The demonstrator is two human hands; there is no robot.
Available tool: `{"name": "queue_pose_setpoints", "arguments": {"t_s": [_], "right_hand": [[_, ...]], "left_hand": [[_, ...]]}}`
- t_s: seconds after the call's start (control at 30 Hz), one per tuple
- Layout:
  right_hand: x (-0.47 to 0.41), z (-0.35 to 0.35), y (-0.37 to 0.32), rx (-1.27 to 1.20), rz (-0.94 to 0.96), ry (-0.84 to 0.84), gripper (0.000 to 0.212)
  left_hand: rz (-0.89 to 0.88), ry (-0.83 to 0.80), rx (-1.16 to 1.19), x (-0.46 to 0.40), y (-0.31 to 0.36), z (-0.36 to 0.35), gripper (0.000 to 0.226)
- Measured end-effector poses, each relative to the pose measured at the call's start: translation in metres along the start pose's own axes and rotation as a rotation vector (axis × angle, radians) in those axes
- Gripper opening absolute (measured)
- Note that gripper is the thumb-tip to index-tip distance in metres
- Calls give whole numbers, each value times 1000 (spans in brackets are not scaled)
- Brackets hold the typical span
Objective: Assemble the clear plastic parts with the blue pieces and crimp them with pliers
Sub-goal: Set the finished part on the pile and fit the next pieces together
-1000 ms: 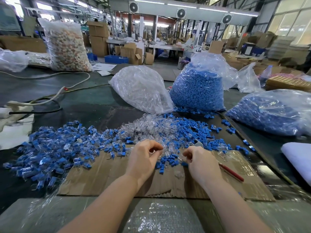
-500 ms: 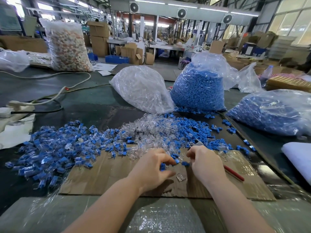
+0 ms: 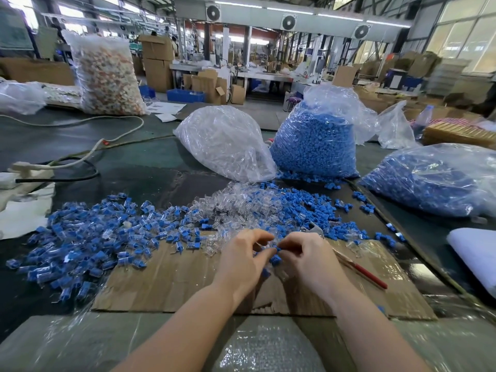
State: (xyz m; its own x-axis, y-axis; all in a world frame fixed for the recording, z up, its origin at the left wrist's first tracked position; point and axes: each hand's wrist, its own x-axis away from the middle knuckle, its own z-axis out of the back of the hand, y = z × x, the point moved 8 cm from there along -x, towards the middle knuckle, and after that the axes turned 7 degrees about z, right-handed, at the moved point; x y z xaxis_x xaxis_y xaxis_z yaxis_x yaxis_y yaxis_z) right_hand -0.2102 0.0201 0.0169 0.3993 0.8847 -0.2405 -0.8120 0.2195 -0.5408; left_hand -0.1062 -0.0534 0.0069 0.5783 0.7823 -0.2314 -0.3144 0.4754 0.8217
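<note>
My left hand [image 3: 243,257] and my right hand [image 3: 308,257] meet fingertip to fingertip over the cardboard sheet [image 3: 171,280]. Between them sits a small blue piece [image 3: 275,249], pinched by both hands; whether a clear part is with it I cannot tell. A few loose blue pieces [image 3: 275,261] lie under my fingers. Beyond my hands spreads a heap of clear plastic parts [image 3: 236,202] and loose blue pieces [image 3: 303,208]. To the left lies a large pile of assembled blue-and-clear parts [image 3: 88,237]. Pliers with red handles [image 3: 359,269] lie on the cardboard right of my right hand.
A bag of clear parts [image 3: 228,143] and a bag of blue pieces [image 3: 316,140] stand behind the heaps. Another blue-filled bag [image 3: 434,178] lies at the right. Cables [image 3: 80,162] cross the dark table at the left. White foam [image 3: 475,253] sits at the right edge.
My left hand moved right from the clear parts and picked among the blue pieces. Both hands have now come together, pinching a blue piece between their fingertips.
</note>
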Motion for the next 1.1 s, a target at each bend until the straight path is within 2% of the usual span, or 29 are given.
{"name": "queue_pose_setpoints", "arguments": {"t_s": [0.07,0.2,0.27,0.4,0.5,0.6,0.67,0.8,0.87,1.0,1.1], "right_hand": [[-2,0,-7,-157,5,-10,8],[-4,0,-11,-192,20,-9,7],[-3,2,-10,-172,13,5,6],[-2,18,-1,-43,-28,149,3],[-2,20,1,-37,-41,169,4],[0,19,-1,-57,-21,175,15],[1,18,-1,-69,-5,165,27],[3,12,0,-66,16,147,22],[5,8,1,-85,11,162,18],[6,1,-2,-92,6,202,12],[4,-4,-7,-122,22,220,9]], "left_hand": [[70,-20,99,-3,-4,2,14],[117,-30,188,-2,-7,4,21],[85,-16,131,-1,-4,5,19],[-27,-60,-5,5,6,-4,10],[-164,-163,-253,10,15,-27,27],[-257,-262,-400,14,21,-46,24],[-257,-238,-359,13,22,-44,19],[-68,-4,-106,5,9,-1,6],[69,85,7,3,-8,23,16],[277,109,100,7,-47,47,7],[270,97,55,8,-50,44,7]]}}
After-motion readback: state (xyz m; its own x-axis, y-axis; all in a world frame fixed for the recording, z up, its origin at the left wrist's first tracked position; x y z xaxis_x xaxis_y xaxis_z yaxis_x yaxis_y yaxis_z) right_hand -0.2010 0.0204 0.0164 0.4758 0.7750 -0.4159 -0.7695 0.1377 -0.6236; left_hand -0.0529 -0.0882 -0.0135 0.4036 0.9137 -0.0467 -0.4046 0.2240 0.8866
